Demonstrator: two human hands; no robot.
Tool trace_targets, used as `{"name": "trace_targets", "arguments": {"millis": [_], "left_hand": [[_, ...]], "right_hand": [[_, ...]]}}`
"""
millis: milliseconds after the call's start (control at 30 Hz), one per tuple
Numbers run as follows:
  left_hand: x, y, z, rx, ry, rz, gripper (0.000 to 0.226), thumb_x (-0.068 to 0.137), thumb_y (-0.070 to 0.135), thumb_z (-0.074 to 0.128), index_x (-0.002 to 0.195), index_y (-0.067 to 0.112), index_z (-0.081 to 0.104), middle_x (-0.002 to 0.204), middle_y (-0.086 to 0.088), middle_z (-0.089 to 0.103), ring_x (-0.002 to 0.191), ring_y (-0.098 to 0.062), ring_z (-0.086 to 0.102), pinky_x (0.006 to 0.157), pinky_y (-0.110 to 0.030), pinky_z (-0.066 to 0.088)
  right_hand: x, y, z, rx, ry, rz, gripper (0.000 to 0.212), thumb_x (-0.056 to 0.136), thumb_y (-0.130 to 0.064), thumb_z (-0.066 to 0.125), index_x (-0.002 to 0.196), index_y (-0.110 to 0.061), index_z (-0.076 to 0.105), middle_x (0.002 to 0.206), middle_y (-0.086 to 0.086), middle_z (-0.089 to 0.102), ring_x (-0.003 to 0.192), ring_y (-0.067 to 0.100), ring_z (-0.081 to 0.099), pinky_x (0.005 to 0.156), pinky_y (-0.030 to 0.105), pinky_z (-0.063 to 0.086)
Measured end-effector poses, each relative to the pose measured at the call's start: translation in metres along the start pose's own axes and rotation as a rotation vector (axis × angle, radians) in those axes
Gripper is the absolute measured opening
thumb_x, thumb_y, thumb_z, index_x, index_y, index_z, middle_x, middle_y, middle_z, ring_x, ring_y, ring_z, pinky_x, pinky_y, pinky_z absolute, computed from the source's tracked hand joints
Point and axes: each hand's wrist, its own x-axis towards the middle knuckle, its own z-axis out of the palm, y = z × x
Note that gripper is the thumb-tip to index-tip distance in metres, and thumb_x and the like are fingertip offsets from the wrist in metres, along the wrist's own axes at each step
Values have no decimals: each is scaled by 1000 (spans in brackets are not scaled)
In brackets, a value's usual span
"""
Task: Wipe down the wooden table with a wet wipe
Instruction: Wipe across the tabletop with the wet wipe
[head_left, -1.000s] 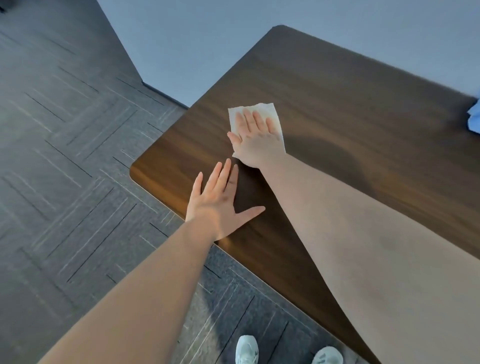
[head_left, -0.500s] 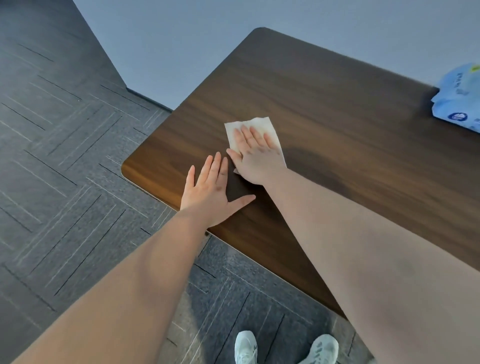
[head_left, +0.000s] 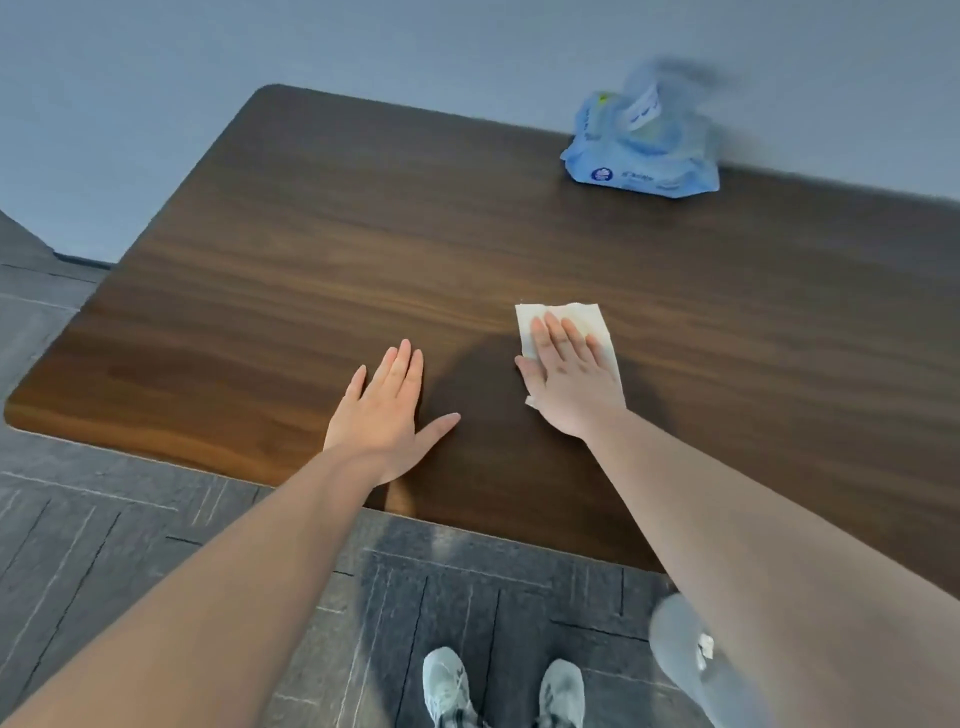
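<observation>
The dark wooden table fills the middle of the head view, with rounded corners. My right hand lies flat, palm down, on a white wet wipe and presses it to the tabletop near the front middle. The wipe shows beyond my fingertips and along the right side of the hand. A hand's width to the left, my left hand rests flat on the bare wood near the front edge, fingers together, thumb out, holding nothing.
A blue pack of wet wipes sits at the table's far edge, against a grey-blue wall. Grey patterned carpet lies left of and in front of the table. My two pale shoes stand just before the front edge.
My right hand has slid the wipe to the right, away from the left hand, which stays planted near the front edge. The view has swung right, bringing the blue pack fully in.
</observation>
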Motion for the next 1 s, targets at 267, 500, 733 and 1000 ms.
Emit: {"name": "trace_targets", "arguments": {"millis": [267, 500, 733, 1000], "left_hand": [[33, 155, 5, 73, -71, 257, 93, 81, 76, 17, 149, 19, -11, 158, 3, -16, 144, -12, -15, 119, -39, -3], [52, 259, 21, 155, -99, 397, 106, 69, 88, 11, 147, 22, -16, 157, 3, -20, 143, -11, -20, 117, -43, -9], [57, 275, 31, 194, -119, 360, 111, 62, 91, 4, 146, 23, -18, 156, 0, -23, 143, -17, -22, 115, -49, -9], [59, 276, 29, 195, -105, 370, 107, 66, 89, 7, 147, 24, -17, 157, -1, -22, 143, -19, -22, 114, -48, -11]], "right_hand": [[-71, 169, -3, 80, 67, 295, 60, 99, -50, 11, 150, -24, -6, 160, -6, -10, 146, 12, -11, 117, 34, -7], [-133, 297, -1, 156, 106, 555, 62, 98, -51, 10, 151, -23, -2, 161, -4, -5, 147, 13, -9, 119, 36, -5], [-173, 366, 5, 166, 87, 684, 63, 97, -53, 5, 151, -23, -6, 161, -2, -7, 147, 14, -9, 119, 40, -5], [-173, 365, 0, 139, 69, 738, 61, 98, -50, 7, 150, -21, -6, 161, 0, -7, 147, 16, -8, 119, 39, -3]]}}
